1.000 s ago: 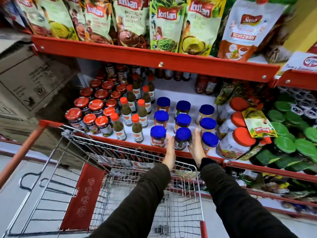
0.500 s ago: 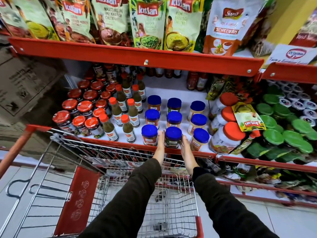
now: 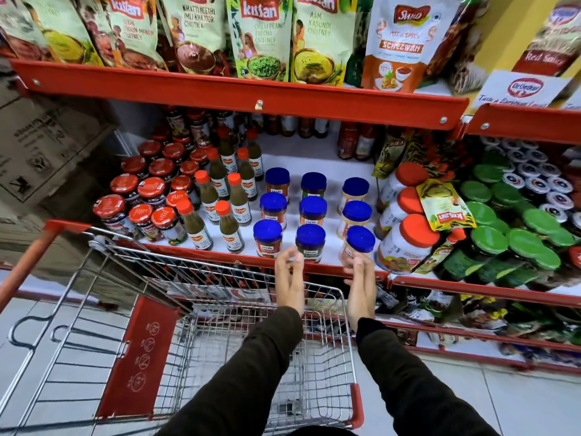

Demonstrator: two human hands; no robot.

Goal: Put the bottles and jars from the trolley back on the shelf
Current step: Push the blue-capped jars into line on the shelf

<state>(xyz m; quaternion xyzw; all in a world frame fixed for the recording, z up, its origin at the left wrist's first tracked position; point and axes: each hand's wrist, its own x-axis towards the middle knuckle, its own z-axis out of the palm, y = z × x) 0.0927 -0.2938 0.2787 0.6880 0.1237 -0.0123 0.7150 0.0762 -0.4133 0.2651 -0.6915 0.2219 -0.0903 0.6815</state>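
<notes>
Several blue-lidded jars stand in three rows on the white shelf (image 3: 317, 158). The front middle jar (image 3: 310, 243) stands by itself near the shelf's red lip. My left hand (image 3: 290, 280) hovers just below and left of it, fingers loosely apart and blurred, holding nothing. My right hand (image 3: 360, 283) is below the front right jar (image 3: 358, 243), fingertips overlapping its lower label with no grip on it. Both hands hang over the far rim of the wire trolley (image 3: 220, 273), whose basket (image 3: 239, 357) shows only mesh.
Red-capped green sauce bottles (image 3: 228, 228) and red-lidded jars (image 3: 141, 212) fill the shelf's left. Big orange-lidded jars (image 3: 408, 243) and green-lidded jars (image 3: 503, 237) crowd the right. Chutney pouches (image 3: 261, 36) hang on the red shelf above. Cardboard boxes (image 3: 47, 146) stand far left.
Both hands flanked the front middle blue-lidded jar before; now they have let go and drawn back toward the trolley rim. The jar stays standing on the shelf.
</notes>
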